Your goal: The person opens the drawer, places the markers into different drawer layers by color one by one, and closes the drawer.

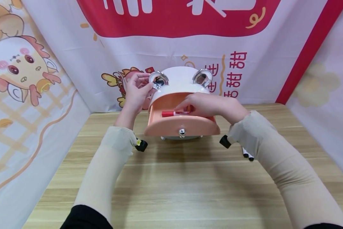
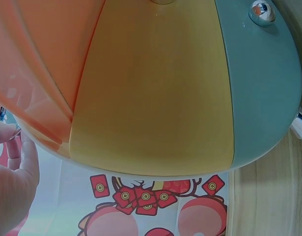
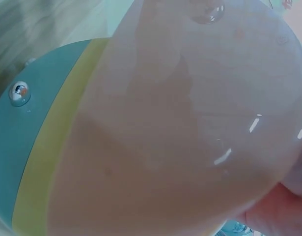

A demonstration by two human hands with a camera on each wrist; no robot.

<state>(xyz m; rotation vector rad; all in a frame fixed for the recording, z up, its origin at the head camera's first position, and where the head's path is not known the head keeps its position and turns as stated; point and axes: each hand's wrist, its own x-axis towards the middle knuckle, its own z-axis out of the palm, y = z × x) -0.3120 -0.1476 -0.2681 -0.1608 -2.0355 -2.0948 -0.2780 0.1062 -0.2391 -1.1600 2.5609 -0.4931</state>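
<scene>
A white animal-shaped cabinet [image 1: 180, 78] with two silver-ringed eyes stands on the table. Its top orange drawer [image 1: 182, 126] is pulled out towards me. My left hand [image 1: 137, 90] pinches the silver ring [image 1: 159, 78] of the left eye between thumb and fingers. Inside the drawer, a red marker [image 1: 168, 113] lies crosswise behind the front panel. My right hand [image 1: 207, 104] reaches in from the right over the marker's right end; its fingertips are partly hidden, so I cannot tell whether they grip it. Below, the yellow drawer [image 2: 155, 98] and teal drawer [image 2: 263, 88] are closed.
Markers with black ends [image 1: 248, 156] lie on the wooden table [image 1: 180, 190] beside my right sleeve. A printed cloth [image 1: 125, 47] hangs close behind the cabinet and along both sides. A silver knob [image 1: 182, 131] sticks out from the open drawer's front.
</scene>
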